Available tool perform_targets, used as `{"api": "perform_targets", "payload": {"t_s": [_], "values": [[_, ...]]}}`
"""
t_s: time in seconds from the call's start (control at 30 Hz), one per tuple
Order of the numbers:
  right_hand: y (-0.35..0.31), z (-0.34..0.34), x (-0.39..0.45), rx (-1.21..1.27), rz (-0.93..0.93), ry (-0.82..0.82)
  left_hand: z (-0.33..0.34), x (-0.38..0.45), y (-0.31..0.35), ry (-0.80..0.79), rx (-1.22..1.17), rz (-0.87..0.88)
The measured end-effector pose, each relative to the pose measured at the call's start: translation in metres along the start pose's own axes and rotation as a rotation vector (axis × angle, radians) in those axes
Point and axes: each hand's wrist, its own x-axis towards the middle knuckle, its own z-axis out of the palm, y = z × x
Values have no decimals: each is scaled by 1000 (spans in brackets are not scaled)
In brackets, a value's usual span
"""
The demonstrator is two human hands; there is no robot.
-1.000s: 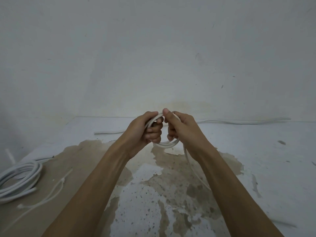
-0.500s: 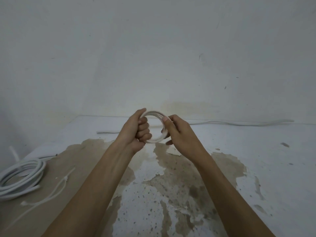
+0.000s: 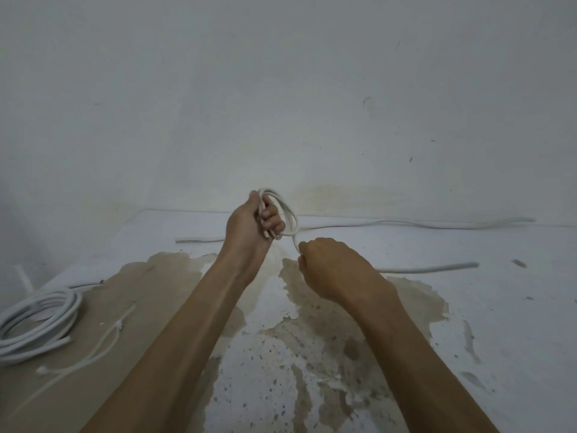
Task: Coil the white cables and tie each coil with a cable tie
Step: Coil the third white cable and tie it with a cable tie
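- A person's left hand clenches round a small coil of white cable, raised above the floor; the loops stand out past the curled fingers, apparently pinned there so that they cannot spring apart.
- Just below and right of those fingers, the right hand pinches the free run of the cable, seemingly to feed the next loop under light tension.
- Beyond the right fingertips, the loose tail lies along the stained floor; another white cable stretches along the foot of the wall.
- Well left of both hands lies a larger coil, with cable ties beside it, presumably kept within reach for tying. Whether that coil is tied cannot be told.
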Motion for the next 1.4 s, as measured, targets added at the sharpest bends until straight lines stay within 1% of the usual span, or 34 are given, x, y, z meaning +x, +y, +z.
{"api": "perform_targets", "payload": {"t_s": [0.03,0.07,0.13,0.2,0.33,0.43,0.53,0.6,0.7,0.77,0.8,0.87,0.97,1.03,1.13,1.2,1.27,1.3,1.37,1.4], "values": [[-2,-4,-2,-6,-3,-26,1,0,-5,-17,90,22],[-3,-6,-4,-1,-10,-50,0,0,-10,-28,237,67],[-5,-11,-6,24,-37,-68,-4,-4,-18,-54,626,163],[-6,-16,-6,46,-73,-52,-7,-10,-22,-83,900,181],[-9,-31,-12,128,-128,-61,-12,-14,-23,-200,1212,135],[-3,-46,-16,171,-141,-49,-12,-19,-19,-338,1315,64],[14,-62,-19,213,-112,58,-11,-22,-14,-477,1211,-7],[25,-67,-19,238,-106,195,-10,-21,-10,-528,1086,-52],[38,-61,-14,256,-100,397,-5,-23,-5,-524,813,-141],[43,-53,-11,330,-72,439,-4,-23,-1,-499,675,-191],[43,-49,-9,400,-53,427,-4,-23,0,-491,607,-217],[41,-43,-5,570,-18,350,-1,-23,1,-460,478,-258],[32,-36,-3,828,-34,163,2,-23,1,-345,371,-224],[27,-34,-4,1040,-33,93,3,-21,1,-259,236,-200],[17,-31,-1,1398,29,66,4,-18,2,-160,43,-161],[3,-25,5,1614,116,125,7,-20,-1,-95,-32,-120],[-12,-17,12,1790,311,247,13,-23,-8,-50,-42,-83],[-17,-14,15,1836,440,302,16,-26,-13,-30,16,-58],[-21,-10,16,1884,643,381,23,-31,-25,25,222,19],[-20,-9,15,1903,698,415,25,-33,-31,57,340,67]]}}
